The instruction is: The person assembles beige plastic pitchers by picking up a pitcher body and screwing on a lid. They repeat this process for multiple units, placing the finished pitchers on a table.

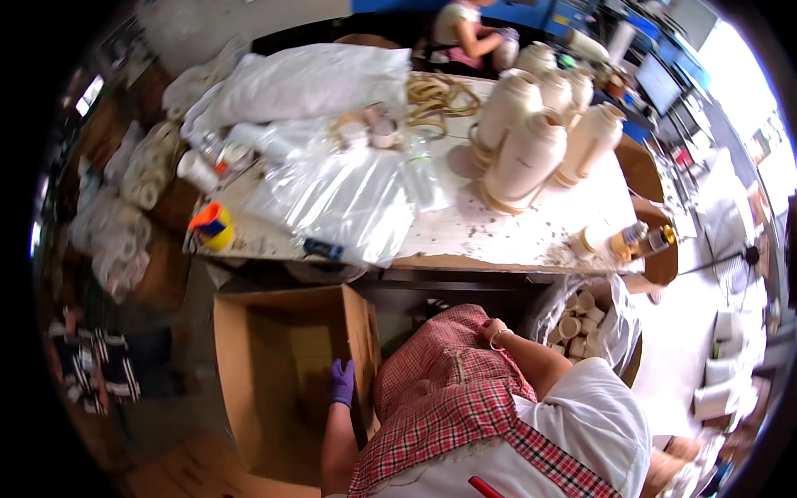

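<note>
My left hand [341,383], in a purple glove, reaches into an open cardboard box [282,309] on the floor to my left. It is by the inner face of the box's right wall, fingers apart, with nothing seen in them. Whether it touches the wall I cannot tell. Bare and with a bracelet at the wrist, my right hand [491,329] lies against the red checked apron [444,349] over my lap. Its fingers are curled in, and whatever they may hold is hidden.
Ahead stands a white worktable [465,236] with clear plastic bags [353,203], several cream bottle-shaped vessels [527,162], a yellow-and-blue container [216,226] and rubber-like bands [436,100]. A plastic-lined bin [573,324] of small cups sits right. Another person [465,37] works beyond the table.
</note>
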`<state>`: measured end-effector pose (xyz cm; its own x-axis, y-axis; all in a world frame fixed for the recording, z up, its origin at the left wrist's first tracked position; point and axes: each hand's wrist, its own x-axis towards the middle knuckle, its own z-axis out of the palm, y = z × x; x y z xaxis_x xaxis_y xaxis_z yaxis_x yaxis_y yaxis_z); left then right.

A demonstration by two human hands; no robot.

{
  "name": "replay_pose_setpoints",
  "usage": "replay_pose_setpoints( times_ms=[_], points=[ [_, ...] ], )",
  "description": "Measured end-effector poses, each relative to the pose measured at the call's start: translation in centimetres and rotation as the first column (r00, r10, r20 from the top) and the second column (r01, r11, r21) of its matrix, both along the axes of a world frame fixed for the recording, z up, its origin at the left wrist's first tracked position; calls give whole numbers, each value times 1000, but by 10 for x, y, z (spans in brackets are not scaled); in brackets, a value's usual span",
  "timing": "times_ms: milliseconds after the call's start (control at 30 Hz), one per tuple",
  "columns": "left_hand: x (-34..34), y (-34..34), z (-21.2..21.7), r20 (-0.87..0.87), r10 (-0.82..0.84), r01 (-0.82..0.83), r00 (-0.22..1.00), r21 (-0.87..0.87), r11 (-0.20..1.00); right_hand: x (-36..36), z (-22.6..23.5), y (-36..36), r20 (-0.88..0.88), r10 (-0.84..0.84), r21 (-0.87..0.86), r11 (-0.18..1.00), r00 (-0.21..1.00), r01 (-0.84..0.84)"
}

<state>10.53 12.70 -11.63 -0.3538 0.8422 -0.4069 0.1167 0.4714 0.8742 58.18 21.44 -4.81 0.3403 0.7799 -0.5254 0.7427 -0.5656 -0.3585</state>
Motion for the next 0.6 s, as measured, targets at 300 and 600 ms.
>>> replay_pose_setpoints(
  times_ms=[300, 600],
  points=[
    [20, 82, 97, -142, 6, -43, 990, -257, 965, 90, -104, -65, -18, -41, -313, 949, 999, 33],
    [-17, 108, 30, -533, 11, -274, 846, -417, 866, 189, -118, -25, -40, 213, -239, 947, 976, -216]
  ],
)
